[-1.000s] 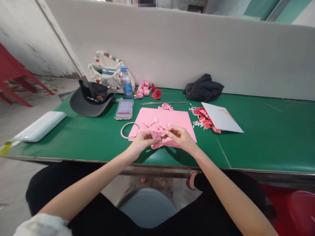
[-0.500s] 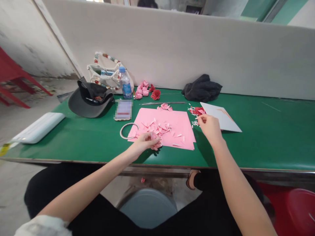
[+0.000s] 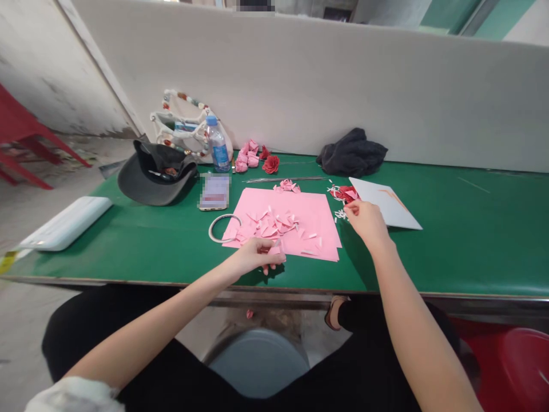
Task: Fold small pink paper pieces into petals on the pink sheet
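My left hand (image 3: 259, 256) is closed on a pink paper piece (image 3: 277, 250) with a pale edge, low over the front of the pink paper sheets (image 3: 317, 214). Loose pink paper petals (image 3: 272, 223) lie heaped on those sheets, just beyond the fingers. On the right, my right hand (image 3: 366, 221) has thumb and fingertips pinched together beside small white strips (image 3: 339, 214). Whether anything is between these fingertips is too small to make out. A white card (image 3: 386, 203) leans behind this hand, over red paper pieces (image 3: 343, 193).
A bracelet-like ring (image 3: 211, 228) overlaps the sheets' left edge. Farther left are a phone (image 3: 214, 191), grey cap (image 3: 160, 191), white power bank (image 3: 66, 223) and water bottle (image 3: 219, 149). Paper flowers (image 3: 249, 155), thin wires (image 3: 285, 180) and dark cloth (image 3: 354, 154) lie behind.
My left hand has turned and lowered slightly, and the pink paper in it now sits differently between thumb and fingers. My right hand's fingertips have shifted slightly; the white bit seen there no longer shows.
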Action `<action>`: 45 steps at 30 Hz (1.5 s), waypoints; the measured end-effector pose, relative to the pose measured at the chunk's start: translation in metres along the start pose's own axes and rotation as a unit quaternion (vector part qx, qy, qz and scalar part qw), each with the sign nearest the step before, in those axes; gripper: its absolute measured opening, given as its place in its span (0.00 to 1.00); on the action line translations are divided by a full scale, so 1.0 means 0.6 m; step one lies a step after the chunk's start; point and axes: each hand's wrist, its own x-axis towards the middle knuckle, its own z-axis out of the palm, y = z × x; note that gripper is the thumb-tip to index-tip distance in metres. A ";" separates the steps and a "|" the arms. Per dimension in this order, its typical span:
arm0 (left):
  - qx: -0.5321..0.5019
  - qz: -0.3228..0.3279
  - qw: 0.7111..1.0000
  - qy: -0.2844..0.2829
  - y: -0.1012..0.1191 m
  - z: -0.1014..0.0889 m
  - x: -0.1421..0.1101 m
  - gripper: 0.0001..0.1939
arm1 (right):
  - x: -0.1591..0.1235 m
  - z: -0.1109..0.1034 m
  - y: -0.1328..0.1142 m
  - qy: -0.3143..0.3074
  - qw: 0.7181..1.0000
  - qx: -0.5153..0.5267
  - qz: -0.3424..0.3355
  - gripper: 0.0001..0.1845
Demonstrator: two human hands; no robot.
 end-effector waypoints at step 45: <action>0.160 0.061 0.985 -0.007 0.024 0.001 -0.018 0.16 | -0.117 0.053 -0.158 -0.273 0.880 0.349 -0.173 0.08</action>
